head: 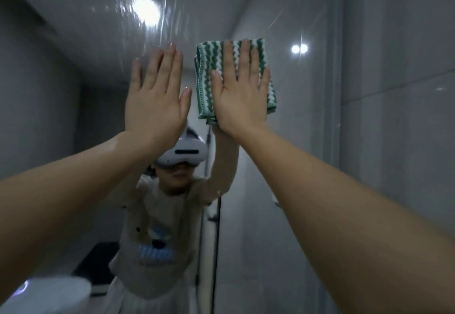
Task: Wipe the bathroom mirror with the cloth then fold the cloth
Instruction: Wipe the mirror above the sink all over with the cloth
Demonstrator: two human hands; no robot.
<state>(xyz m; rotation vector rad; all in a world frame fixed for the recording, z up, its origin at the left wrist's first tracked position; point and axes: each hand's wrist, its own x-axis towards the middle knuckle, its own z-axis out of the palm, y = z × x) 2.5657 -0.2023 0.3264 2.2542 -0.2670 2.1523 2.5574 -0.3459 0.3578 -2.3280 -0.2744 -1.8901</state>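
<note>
While both arms reach up at twelve o'clock, I see the right hand (242, 94) pressing the green-and-white striped cloth (235, 77) flat against the mirror (73, 30), its fingers (245, 60) straight and slightly spread. At nine o'clock of the cloth, the left hand (157, 99) lies open-palmed at the glass, fingers straight and close together; whether it touches I cannot tell. A ceiling light's (145, 10) reflection glares at eleven o'clock.

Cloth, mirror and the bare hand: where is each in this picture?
cloth (267, 92): head view, striped right edge.
mirror (73, 30): head view, streaked upper glass.
left hand (155, 99): head view, back of the flat hand.
</note>
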